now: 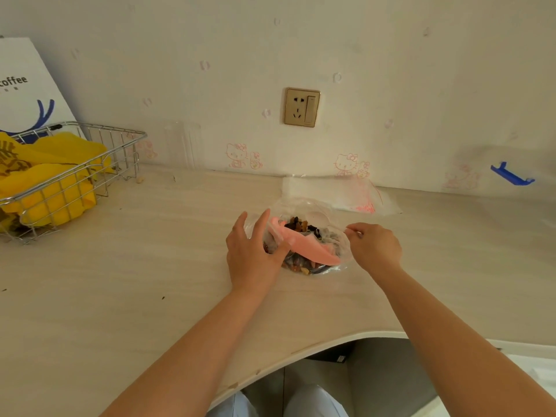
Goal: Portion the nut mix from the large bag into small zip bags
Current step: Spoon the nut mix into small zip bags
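The large bag [304, 236] of nut mix lies on the pale worktop [135, 266] in front of the person, its mouth spread so that dark fruit and nuts show inside, with a pink strip [304, 248] (probably the bag's seal band or a clip, I cannot tell which) lying across the opening. The left hand [252, 251] lies against the bag's left side, fingers mostly straight and spread, the thumb hooked at the plastic edge. The right hand [373, 245] has its fingers curled and pinches the bag's right rim. Just behind the bag, near the wall, lies a flat stack of small zip bags [346, 194] with red printing; none looks filled. Something pale and round [316, 219], perhaps a scoop, sits among the mix. By my judgement the work is only at its start: the big bag is being opened, and all the portioning is left.
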